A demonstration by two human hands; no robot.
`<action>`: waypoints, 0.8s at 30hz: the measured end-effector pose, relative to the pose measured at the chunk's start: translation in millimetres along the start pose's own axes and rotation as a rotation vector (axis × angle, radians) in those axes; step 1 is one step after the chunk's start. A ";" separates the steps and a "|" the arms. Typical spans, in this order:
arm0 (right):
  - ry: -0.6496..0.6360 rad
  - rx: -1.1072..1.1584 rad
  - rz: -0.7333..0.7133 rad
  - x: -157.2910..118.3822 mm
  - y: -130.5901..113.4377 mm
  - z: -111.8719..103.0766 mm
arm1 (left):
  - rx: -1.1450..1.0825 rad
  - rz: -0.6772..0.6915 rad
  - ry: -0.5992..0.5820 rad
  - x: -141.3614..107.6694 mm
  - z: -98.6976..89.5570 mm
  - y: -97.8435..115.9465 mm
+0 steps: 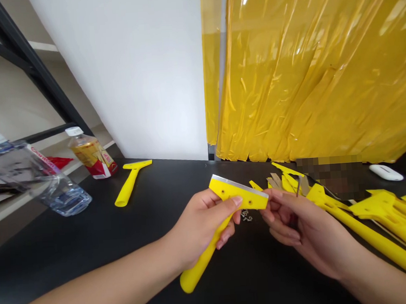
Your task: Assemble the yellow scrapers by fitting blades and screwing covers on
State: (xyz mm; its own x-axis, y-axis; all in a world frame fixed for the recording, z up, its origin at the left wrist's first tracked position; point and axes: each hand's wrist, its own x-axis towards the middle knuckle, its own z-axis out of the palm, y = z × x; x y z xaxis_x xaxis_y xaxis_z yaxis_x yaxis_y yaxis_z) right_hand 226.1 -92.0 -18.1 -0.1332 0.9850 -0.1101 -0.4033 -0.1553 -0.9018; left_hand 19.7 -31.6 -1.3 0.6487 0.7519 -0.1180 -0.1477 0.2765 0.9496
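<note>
My left hand (203, 228) grips the yellow handle of a plastic scraper (239, 196), whose head has a steel blade along its far edge and small holes in its face. My right hand (298, 224) is shut on a thin screwdriver (297, 187), with its dark handle mostly hidden by my fingers. Those fingers touch the right end of the scraper head. A few tiny metal screws (246, 216) lie on the table just below the scraper head. Another yellow scraper (130, 181) lies alone to the left, and a heap of yellow scrapers (384, 218) spreads to the right.
The black table (73, 240) holds a clear water bottle (63, 194) on its side, a drink bottle (92, 155), and a white device (385, 172). A yellow plastic curtain (308, 70) hangs behind. A blurred patch covers part of the heap.
</note>
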 end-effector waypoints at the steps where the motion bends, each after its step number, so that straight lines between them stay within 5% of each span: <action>1: 0.002 -0.019 -0.016 0.2 0.0 -0.4 | 0.002 0.001 0.002 -0.1 0.2 0.0; 24: -0.097 -0.045 0.010 -2.5 -2.5 -4.5 | 0.085 0.021 0.052 -0.7 0.8 3.9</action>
State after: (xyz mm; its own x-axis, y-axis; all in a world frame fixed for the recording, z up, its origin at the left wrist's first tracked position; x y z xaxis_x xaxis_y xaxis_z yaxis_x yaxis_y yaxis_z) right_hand 231.5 -93.7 -17.4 -0.2245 0.9712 -0.0800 -0.3606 -0.1591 -0.9190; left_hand 19.3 -31.6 2.7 0.6058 0.7878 -0.1107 -0.0954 0.2101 0.9730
